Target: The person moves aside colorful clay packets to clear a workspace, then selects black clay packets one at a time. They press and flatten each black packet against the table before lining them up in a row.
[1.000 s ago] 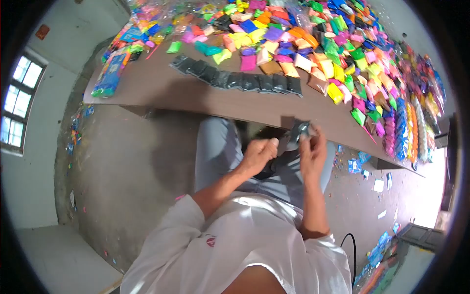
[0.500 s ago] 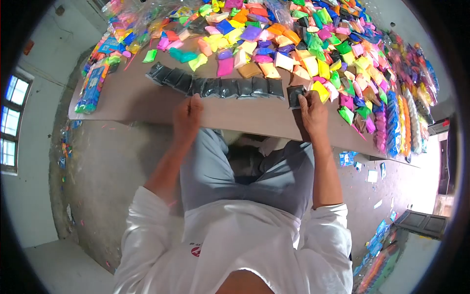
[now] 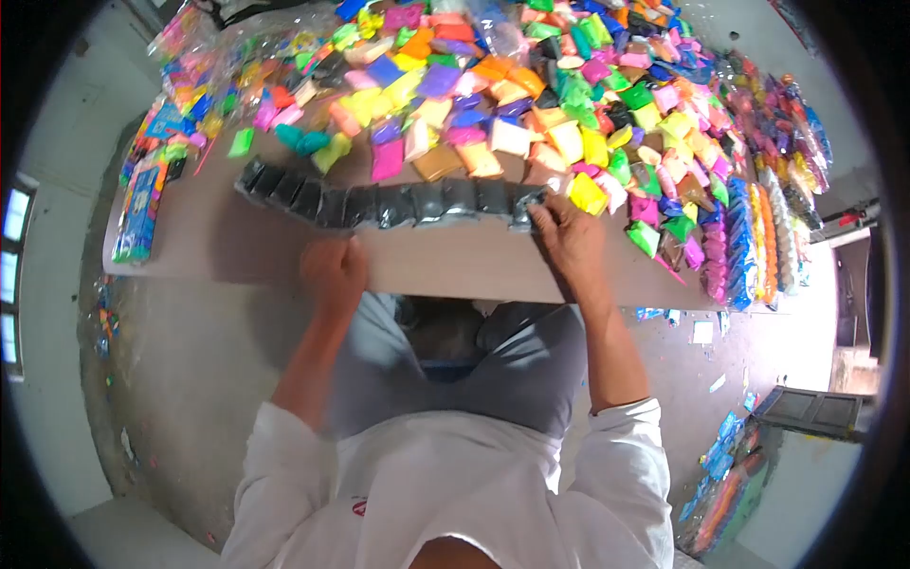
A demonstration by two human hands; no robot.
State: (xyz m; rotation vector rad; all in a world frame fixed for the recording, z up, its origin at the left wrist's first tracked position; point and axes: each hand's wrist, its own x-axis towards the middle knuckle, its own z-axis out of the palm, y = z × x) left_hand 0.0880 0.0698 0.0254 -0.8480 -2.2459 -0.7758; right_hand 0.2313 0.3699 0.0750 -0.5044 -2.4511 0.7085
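Note:
A curved row of black packets (image 3: 379,205) in shiny clear film lies along the table, several of them side by side. At its right end my right hand (image 3: 569,237) has thumb and fingers on the last black packet (image 3: 523,207), which touches the row. My left hand (image 3: 334,273) is closed in a loose fist near the table's front edge, just below the row, with nothing visible in it. Beyond the row spreads a heap of colourful small packets (image 3: 493,133), with a yellow packet (image 3: 588,193) close to my right hand.
The brown table (image 3: 445,261) ends just in front of my knees. Long strips of packets (image 3: 739,242) lie at its right end, and a bagged bundle of colourful packets (image 3: 140,213) at its left. Blue wrappers (image 3: 725,441) litter the floor on the right.
My right hand has moved left with the black packet, closing the gap to the row's end. My left hand has drawn back toward the table edge. The view has shifted slightly.

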